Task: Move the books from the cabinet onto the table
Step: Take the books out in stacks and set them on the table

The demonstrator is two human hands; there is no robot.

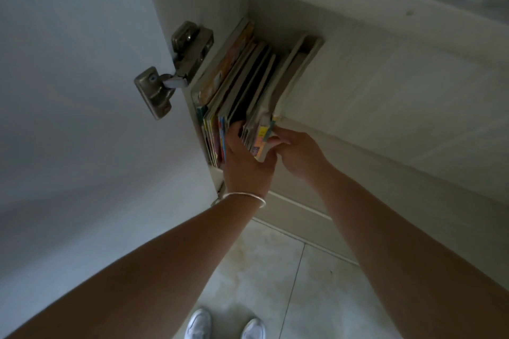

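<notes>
Reaching into the open cabinet [358, 68], we have both hands at the front of a row of books [248, 85] standing upright on the shelf, spines facing us. Our left hand [245, 162] has its fingers pushed into a gap in the row, thumb curled under the lower edges of a bunch of books [259, 134]; our right hand [297, 154] presses against the bunch's far side, fingertips on the outer spine. So we are clasping that bunch between the hands, though we cannot tell how firm the hold is. The books' long axes run back into the cabinet, away from us, so we judge the pull should come straight toward our body. More colourful books [213, 137] stay to the left, against the cabinet wall beside the metal hinge [176, 68] of the open door [68, 90]. Those neighbours could drag or topple. No worktop is in view; below lie the tiled floor [289, 283] and white shoes [225, 325].
</notes>
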